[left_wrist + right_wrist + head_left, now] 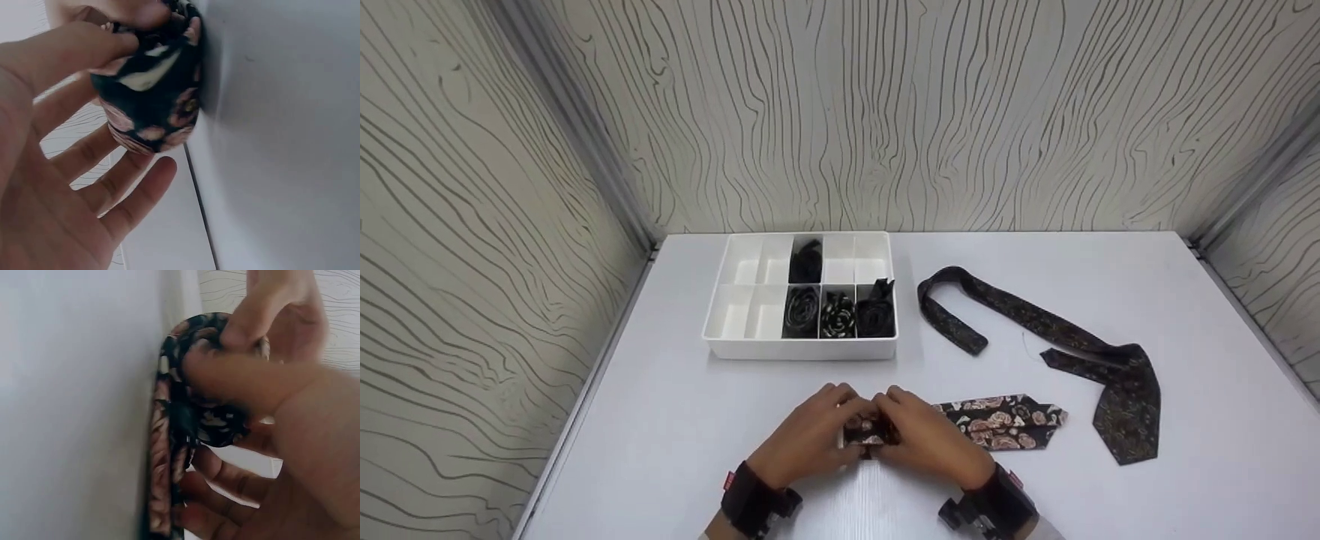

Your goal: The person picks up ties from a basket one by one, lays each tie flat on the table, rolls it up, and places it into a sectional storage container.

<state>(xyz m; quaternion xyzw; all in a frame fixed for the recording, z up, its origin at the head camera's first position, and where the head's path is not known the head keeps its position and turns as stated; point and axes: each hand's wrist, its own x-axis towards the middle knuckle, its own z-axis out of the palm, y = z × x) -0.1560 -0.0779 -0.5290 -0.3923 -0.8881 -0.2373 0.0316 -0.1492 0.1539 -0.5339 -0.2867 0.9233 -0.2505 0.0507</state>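
Observation:
Both hands are at a floral necktie, dark with pink roses, partly rolled into a coil. My left hand (804, 435) holds the coil (157, 107) from the left, thumb at its upper edge and fingers around its far side. From the right, my right hand (934, 439) grips the same roll, its thumb pressed against the coil's open side in the right wrist view. The tie's unrolled pointed end (1009, 421) lies flat on the table, stretching rightward from under the right hand. Fingers hide much of the roll in the head view.
Behind the hands stands a white divided box (802, 349), with several dark rolled ties (801, 309) in its middle and right compartments. A dark patterned necktie (1035, 315) lies loosely bent on the white table (660, 420) at right. Wood-grain-patterned panels (870, 112) enclose the table's back and sides.

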